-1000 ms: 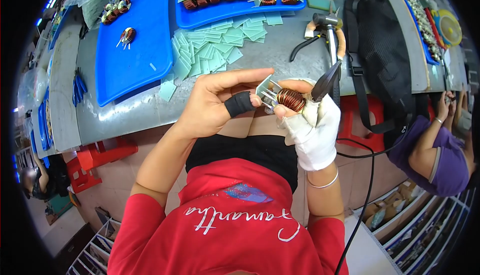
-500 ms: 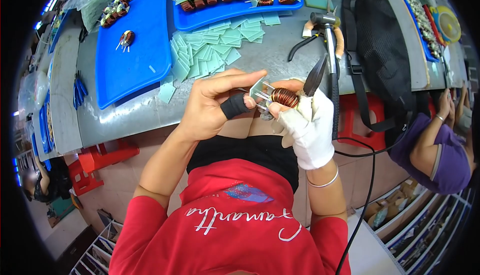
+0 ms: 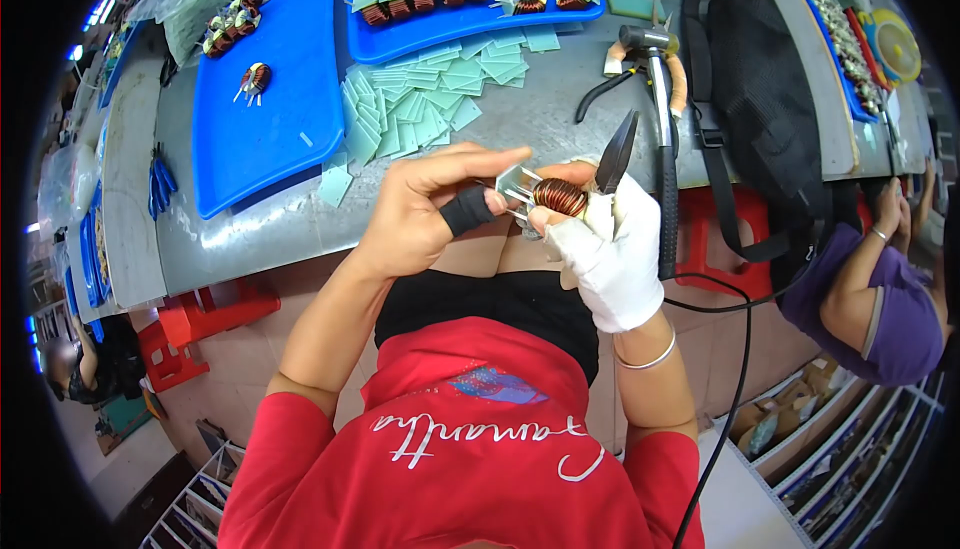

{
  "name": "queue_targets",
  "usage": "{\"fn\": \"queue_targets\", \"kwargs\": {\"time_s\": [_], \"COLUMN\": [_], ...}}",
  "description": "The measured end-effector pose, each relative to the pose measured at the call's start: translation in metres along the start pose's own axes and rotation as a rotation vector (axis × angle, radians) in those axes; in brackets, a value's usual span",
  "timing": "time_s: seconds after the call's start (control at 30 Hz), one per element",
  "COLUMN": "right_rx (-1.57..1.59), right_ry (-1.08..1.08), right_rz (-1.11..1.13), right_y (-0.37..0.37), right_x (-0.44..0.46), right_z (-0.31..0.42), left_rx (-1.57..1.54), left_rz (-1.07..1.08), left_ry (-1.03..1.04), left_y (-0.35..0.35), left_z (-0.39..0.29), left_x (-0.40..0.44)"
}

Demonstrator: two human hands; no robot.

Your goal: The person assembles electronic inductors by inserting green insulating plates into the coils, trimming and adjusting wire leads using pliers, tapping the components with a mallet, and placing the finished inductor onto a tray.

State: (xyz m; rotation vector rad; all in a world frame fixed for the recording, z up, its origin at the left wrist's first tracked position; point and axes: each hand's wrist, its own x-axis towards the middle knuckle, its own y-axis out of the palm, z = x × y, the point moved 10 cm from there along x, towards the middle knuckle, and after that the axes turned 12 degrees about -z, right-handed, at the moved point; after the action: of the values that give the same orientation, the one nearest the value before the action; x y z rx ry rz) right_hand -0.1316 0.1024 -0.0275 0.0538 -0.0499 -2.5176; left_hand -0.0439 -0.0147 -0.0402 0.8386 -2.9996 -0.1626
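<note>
My left hand, with a black wrap on one finger, pinches a small pale green plate. A copper-wound coil is between the thumb and finger of my right hand, which wears a white glove with bare fingertips. The coil's metal leads point left and meet the plate; whether they pass through it is too small to tell. A dark pointed tool sticks up from my gloved hand, its lower part hidden by the glove.
Loose green plates lie beyond my hands, between a left blue tray and a back blue tray of coils. A hammer, pliers and black bag lie right. A person in purple sits far right.
Both hands have shifted slightly left with the plate and the coil. The dark tool has swung more upright. The plate and the coil's leads remain together.
</note>
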Motion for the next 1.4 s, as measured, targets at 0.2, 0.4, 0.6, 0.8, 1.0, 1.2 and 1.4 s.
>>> {"fn": "queue_targets", "kwargs": {"time_s": [0.2, 0.4, 0.6, 0.8, 1.0, 1.2, 1.4], "right_rx": [0.063, 0.258, -0.122, -0.188, -0.284, -0.310, -0.163], "right_ry": [0.133, 0.218, -0.029, -0.077, -0.156, -0.122, -0.054], "right_rz": [0.014, -0.030, -0.081, -0.073, 0.028, 0.069, 0.014], "right_y": [0.001, -0.003, -0.006, -0.008, 0.001, 0.003, -0.004], "right_x": [-0.001, 0.002, 0.010, 0.008, 0.010, 0.013, 0.016], "right_z": [-0.005, -0.011, 0.004, 0.006, 0.009, 0.003, -0.010], "left_rx": [-0.003, -0.013, 0.044, 0.131, 0.290, 0.371, 0.419], "left_rz": [0.010, -0.002, -0.042, 0.031, 0.044, 0.037, 0.044], "left_ry": [-0.020, -0.039, -0.056, 0.005, 0.112, 0.255, 0.362], "left_y": [0.003, 0.006, 0.002, 0.007, 0.009, 0.013, 0.018], "left_z": [0.000, 0.002, -0.006, -0.008, -0.013, -0.019, -0.023], "left_x": [0.002, 0.004, 0.007, 0.007, 0.008, 0.009, 0.010]}}
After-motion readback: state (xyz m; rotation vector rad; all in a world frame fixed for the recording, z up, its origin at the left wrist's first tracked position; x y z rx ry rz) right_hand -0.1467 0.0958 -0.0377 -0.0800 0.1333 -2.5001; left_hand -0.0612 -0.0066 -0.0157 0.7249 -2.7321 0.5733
